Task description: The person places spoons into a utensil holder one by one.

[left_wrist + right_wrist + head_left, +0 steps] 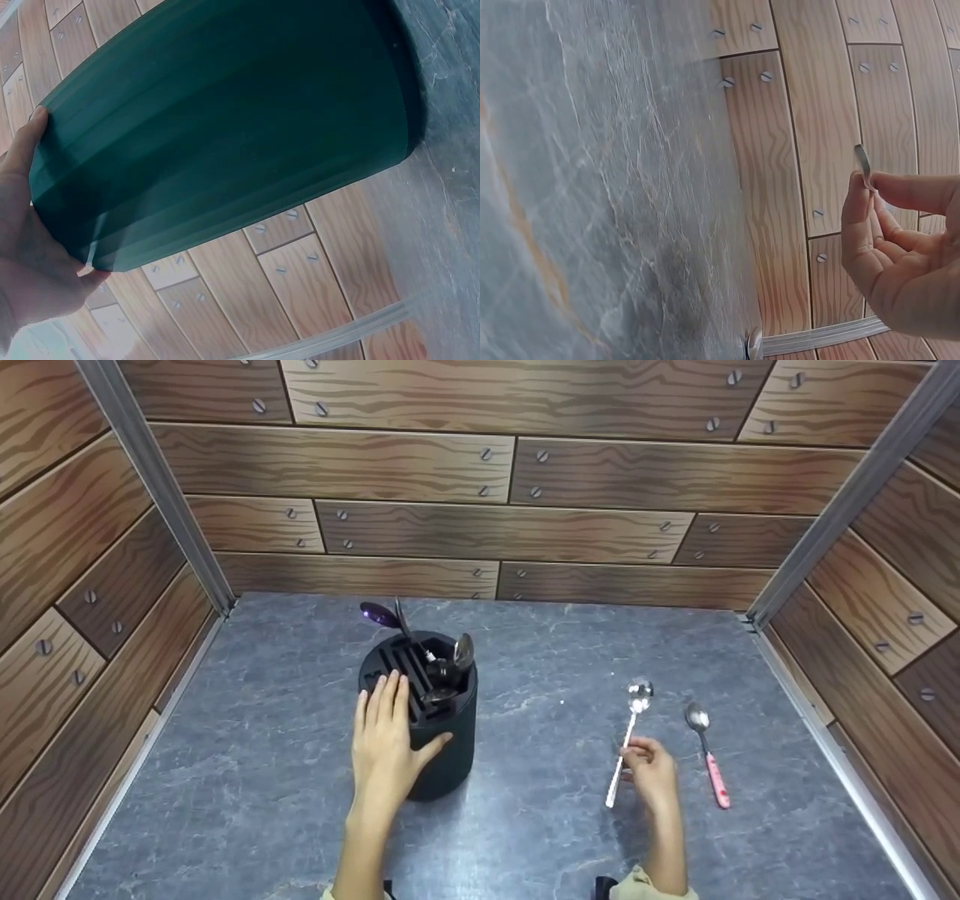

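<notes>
A dark green, nearly black round utensil holder point(450, 750) stands upright, left of the middle of the table. Across its slotted black top lie the straight fingers of my left hand point(382, 735), with the thumb spread toward the near side. Several spoons stick out of the holder, among them a purple-tinted spoon point(379, 615) and a steel spoon point(463, 651). On the right, my right hand point(652, 772) pinches a long silver spoon point(634, 720) by its handle between thumb and fingers, bowl pointing away. In the right wrist view only a short piece of the spoon point(862, 161) shows above the fingertips.
To the right of my right hand lies a small spoon with a pink handle point(718, 780) on the grey marbled table point(540, 840). Wood-patterned walls point(420, 532) with metal edging close in the back and both sides.
</notes>
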